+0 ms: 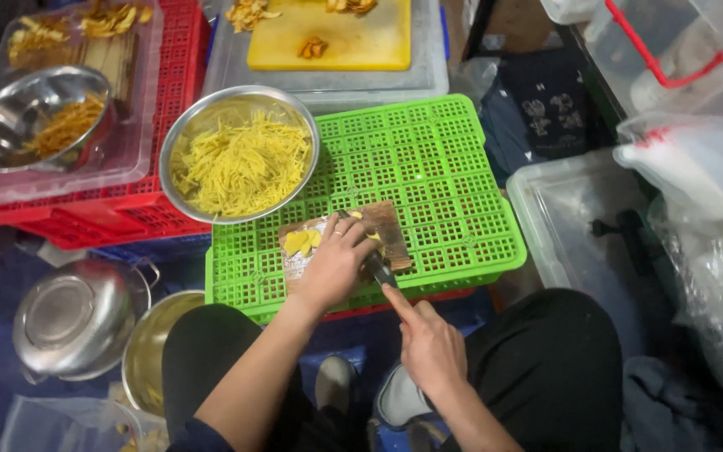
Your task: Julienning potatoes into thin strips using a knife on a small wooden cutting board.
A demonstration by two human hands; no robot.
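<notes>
Your left hand (334, 261) presses the thin yellow slices (303, 241) flat on the small brown wooden board (385, 224) so they stay put, while your right hand (430, 345) is closed tight round the dark knife (378, 269) to cut them

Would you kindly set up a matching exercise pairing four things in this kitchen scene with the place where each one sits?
Things:
1. bowl of yellow shreds
2. small wooden board
3. yellow cutting board
4. knife

Places:
A. in the right hand
B. on the grey tray at the top
C. on the green crate, under the left hand
D. straddling the red crate and the green crate

Pairs: 1-D, 2-C, 3-B, 4-A
</notes>
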